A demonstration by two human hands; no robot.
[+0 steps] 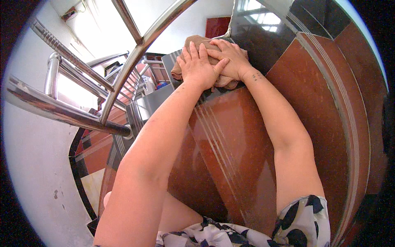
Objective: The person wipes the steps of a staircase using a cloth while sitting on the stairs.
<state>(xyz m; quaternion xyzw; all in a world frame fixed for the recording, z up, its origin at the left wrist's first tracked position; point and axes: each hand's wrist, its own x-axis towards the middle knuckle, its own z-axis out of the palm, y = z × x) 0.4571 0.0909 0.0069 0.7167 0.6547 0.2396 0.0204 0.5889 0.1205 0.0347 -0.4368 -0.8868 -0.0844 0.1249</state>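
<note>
My left hand (199, 70) lies flat on a folded brown cloth (227, 80), its fingers spread apart. Against it, my right hand (233, 58) also rests palm down on the cloth, with its thumb side close to the left hand's fingers and thumb. Neither hand curls around the cloth, which is bunched, with a rolled edge showing at its left end. Beneath it is a dark polished stone or tile surface (262, 46) on the staircase. Both arms reach forward, and the palms hide the middle of the cloth.
A stainless steel stair railing (106, 108) runs along the left, its bars close to my left arm. Glossy red-brown steps (228, 132) with pale stripes lie below my arms. Tiled skirting (336, 102) curves up the right side. Lower steps and blurred objects show beyond the railing.
</note>
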